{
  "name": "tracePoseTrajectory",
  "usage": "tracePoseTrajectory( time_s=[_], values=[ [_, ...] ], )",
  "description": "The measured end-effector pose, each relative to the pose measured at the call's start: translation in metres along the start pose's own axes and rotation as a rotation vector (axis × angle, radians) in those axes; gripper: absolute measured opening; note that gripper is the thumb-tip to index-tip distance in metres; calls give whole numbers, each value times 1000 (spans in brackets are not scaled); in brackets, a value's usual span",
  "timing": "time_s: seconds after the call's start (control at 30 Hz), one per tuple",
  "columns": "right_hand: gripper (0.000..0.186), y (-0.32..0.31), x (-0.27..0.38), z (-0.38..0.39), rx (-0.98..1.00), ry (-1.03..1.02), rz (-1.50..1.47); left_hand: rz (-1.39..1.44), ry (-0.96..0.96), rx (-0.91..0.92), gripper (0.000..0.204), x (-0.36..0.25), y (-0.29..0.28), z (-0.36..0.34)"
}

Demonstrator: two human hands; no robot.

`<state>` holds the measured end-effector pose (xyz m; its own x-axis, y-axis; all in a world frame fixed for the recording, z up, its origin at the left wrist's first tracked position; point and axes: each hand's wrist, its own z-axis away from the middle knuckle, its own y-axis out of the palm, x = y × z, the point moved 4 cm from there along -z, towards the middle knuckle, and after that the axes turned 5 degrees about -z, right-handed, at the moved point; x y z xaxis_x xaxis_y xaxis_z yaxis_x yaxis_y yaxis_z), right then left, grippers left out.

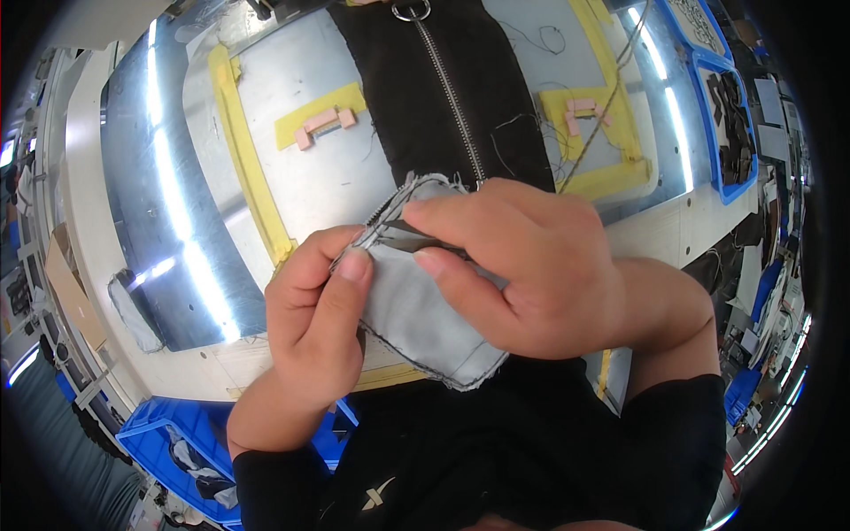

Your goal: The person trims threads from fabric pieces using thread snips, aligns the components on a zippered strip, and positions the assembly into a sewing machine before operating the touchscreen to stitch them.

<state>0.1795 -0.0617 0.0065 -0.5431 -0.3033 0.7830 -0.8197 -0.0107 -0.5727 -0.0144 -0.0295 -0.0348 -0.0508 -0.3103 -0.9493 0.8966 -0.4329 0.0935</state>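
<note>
Between my hands is a small grey fabric pouch (pixel 412 305) with rough, dark-stitched seams and a gap along its upper edge. My left hand (pixel 317 310) pinches its left edge between thumb and bent fingers. At the gap, my right hand (pixel 540 279) has thumb and index finger on the cloth; its other fingers are curled, and what lies beneath them is hidden. Just beyond the pouch lies a black fabric panel (pixel 390 88) with a metal zipper (pixel 445 84) down its middle and a metal ring (pixel 411 10) at its far end.
The metal work plate (pixel 190 239) carries yellow tape strips (pixel 243 155) and pink blocks (pixel 320 124). Loose threads trail beside the panel. Blue bins (pixel 722 124) with small parts stand at far right. Another blue bin (pixel 164 447) holds fabric pieces at lower left.
</note>
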Motion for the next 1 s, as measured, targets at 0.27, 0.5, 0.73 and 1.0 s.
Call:
tracePoseTrajectory(
  time_s=[0.27, 0.5, 0.73, 1.0],
  values=[
    [28, -1, 1, 0, 19, 46, 4, -36, 6, -14, 22, 0, -1, 0],
    [30, 1, -4, 0, -126, 27, -28, -30, -26, 23, 26, 7, -8, 4],
    [31, -3, -2, 0, -81, 55, -67, 11, -43, -8, 27, 5, -5, 4],
    [34, -7, 0, 1, 14, 64, 32, 6, -60, -47, 20, -8, -1, 2]
  ],
)
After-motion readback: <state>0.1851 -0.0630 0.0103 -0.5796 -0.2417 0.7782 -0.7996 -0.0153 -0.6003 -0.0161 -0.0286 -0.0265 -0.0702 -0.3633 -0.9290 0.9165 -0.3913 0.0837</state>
